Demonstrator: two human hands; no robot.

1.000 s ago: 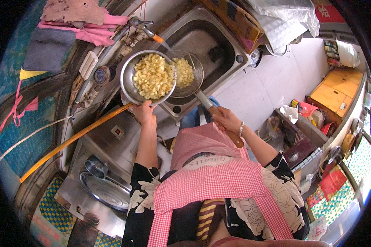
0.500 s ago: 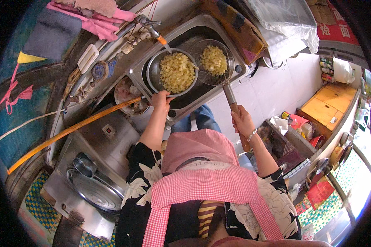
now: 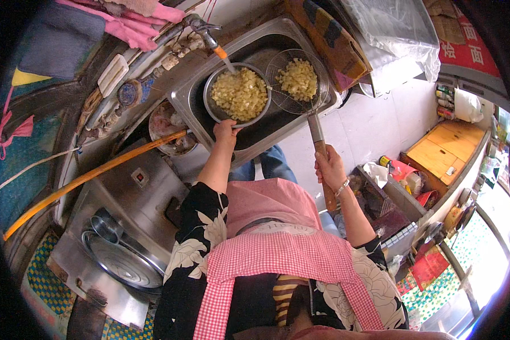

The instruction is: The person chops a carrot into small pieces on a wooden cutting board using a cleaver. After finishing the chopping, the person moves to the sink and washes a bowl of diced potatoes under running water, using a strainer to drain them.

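Note:
My left hand [image 3: 225, 130] is closed on the near rim of a round metal bowl [image 3: 209, 103], which is in the sink. Pale yellow chopped pieces [image 3: 241, 96] fill much of the bowl; their exact kind is unclear. My right hand [image 3: 330, 165] grips the long wood-and-metal handle of a round wire skimmer [image 3: 316, 127]. The skimmer's mesh lies over the right part of the sink, beside the bowl, carrying a heap of the same pieces [image 3: 298, 80]. From the faucet's orange tip [image 3: 220, 52], water runs into the bowl's far side.
The steel sink [image 3: 178, 105] surrounds the bowl. A cardboard box [image 3: 328, 42] stands along its right side. A wooden pole [image 3: 90, 181] slants from the sink's left corner. At lower left, a metal counter holds a pan lid [image 3: 122, 260]. Right: a wooden cabinet [image 3: 442, 150].
The view has shifted slightly. The skimmer's mesh has moved a little away from the bowl, to the right. Water from the faucet shows more plainly. Both hands keep their grips.

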